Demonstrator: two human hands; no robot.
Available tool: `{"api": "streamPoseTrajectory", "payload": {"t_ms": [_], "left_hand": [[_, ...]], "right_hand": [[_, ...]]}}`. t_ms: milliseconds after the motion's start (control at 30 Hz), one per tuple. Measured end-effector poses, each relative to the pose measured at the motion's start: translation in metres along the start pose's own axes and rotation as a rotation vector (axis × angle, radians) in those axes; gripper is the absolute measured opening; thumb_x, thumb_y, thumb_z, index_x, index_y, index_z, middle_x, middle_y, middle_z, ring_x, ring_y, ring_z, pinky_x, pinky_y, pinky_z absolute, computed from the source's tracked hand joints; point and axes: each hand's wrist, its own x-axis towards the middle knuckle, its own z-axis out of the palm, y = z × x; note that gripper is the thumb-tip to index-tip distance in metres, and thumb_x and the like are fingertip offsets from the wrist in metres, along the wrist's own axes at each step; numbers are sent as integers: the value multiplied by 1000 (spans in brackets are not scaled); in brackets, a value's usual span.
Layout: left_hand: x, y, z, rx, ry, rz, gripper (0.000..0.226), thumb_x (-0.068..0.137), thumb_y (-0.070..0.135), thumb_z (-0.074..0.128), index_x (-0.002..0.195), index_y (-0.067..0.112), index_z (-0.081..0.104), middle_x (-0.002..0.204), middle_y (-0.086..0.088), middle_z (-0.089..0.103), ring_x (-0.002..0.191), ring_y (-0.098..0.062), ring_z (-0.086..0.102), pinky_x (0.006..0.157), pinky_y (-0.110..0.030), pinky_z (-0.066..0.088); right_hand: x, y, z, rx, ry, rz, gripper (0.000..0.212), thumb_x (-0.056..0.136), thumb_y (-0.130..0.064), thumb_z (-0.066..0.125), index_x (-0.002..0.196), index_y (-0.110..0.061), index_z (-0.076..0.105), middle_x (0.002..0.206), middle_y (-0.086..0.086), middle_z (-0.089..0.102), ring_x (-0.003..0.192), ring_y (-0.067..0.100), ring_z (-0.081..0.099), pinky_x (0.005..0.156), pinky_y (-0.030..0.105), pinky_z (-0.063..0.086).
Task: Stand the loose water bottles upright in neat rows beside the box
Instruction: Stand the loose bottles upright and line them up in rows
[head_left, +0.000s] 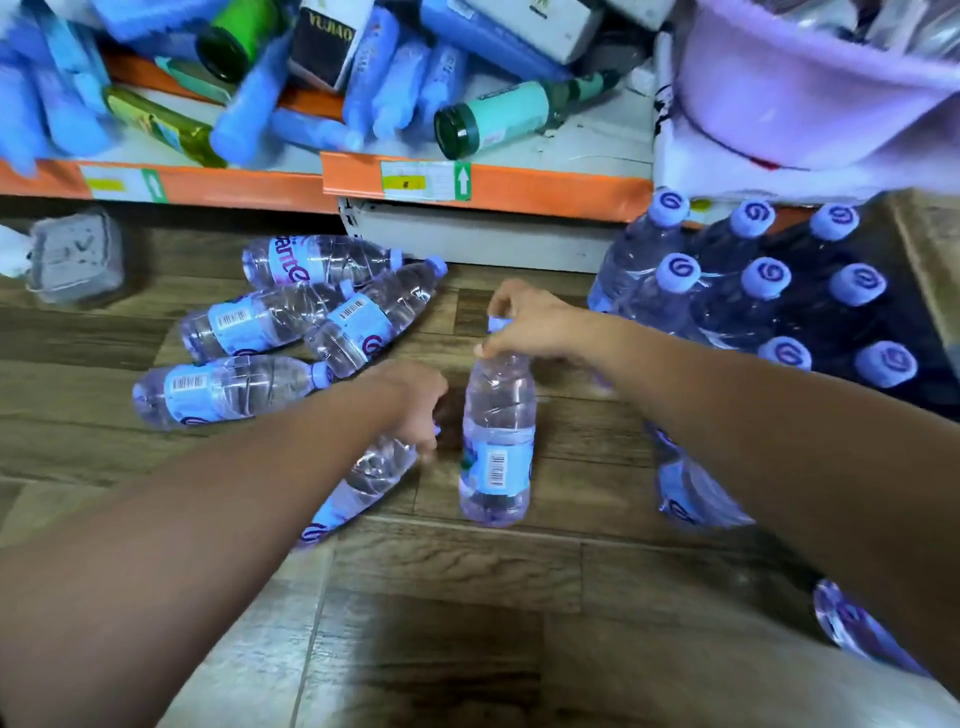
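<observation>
R hand (530, 322) pinches cap (497, 323) of upright water bottle (498, 441), mid floor (467, 571). L hand (415, 400) curled round neck of lying bottle (363, 488) just beside it. Four loose bottles (358, 317) lie nr shelf base (467, 239).

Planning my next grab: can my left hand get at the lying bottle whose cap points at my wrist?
Probably not yet: the left hand grips a slanted bottle by its neck. Once freed, nothing blocks the lying bottle beside its wrist.
</observation>
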Motion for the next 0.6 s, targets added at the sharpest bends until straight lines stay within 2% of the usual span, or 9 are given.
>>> {"api": "streamPoseTrajectory", "payload": {"t_ms": [33,100,200,267,333,367,467,533,600], "left_hand": [[-5,4,-5,24,6,19,33,72,34,74,94,13,60,102,-8,68,95,-26,63,70,-29,46],[-17,16,-17,72,18,46,37,73,34,73,99,11,61,103,-9,68,99,-27,63,72,-29,46],[-31,33,-35,107,60,75,39,75,34,70,105,11,60,105,-7,66,102,-27,61,81,-31,50],[-38,44,-45,77,94,96,37,74,31,71,105,13,61,95,-6,63,92,-25,59,76,-29,49],[-44,57,-53,45,135,119,33,72,30,72,101,16,62,81,-2,56,82,-21,53,70,-26,44],[-46,64,-56,38,160,133,30,71,31,73,97,17,63,75,-1,54,79,-20,51,69,-26,43],[-49,81,-66,16,221,197,20,71,34,73,81,20,62,59,2,48,73,-21,50,65,-24,41],[-51,92,-71,-28,261,245,21,71,33,74,82,18,65,62,0,52,73,-21,51,64,-24,39],[-54,103,-75,-52,315,289,24,72,32,73,90,16,69,70,-2,56,74,-21,51,64,-24,36]], "right_hand": [[-10,1,-6,-55,-12,-47,44,81,-24,69,119,-16,49,99,2,56,77,18,54,59,21,44],[-30,4,-16,-148,-58,-88,26,86,-20,63,110,-20,54,89,3,58,55,14,50,44,19,43],[-57,11,-23,-214,-70,-94,3,89,-20,59,91,-19,57,85,4,59,49,13,48,40,17,41],[-72,12,-27,-298,-20,-126,6,90,-21,59,94,-17,61,94,5,59,65,16,55,58,25,45],[-85,13,-33,-381,57,-149,17,91,-22,58,103,-11,64,112,6,62,97,22,58,78,28,44],[-90,15,-37,-387,91,-144,20,91,-21,58,105,-8,65,118,6,62,107,24,57,81,29,44],[-101,26,-53,-351,165,-94,22,89,-20,60,104,-6,66,112,9,64,110,26,58,71,24,37],[-106,32,-63,-324,216,-66,22,87,-22,63,102,-6,68,99,7,63,108,25,59,65,23,37],[-111,36,-70,-343,235,-42,25,87,-27,64,103,-7,69,101,7,66,105,24,60,69,27,42]]}}
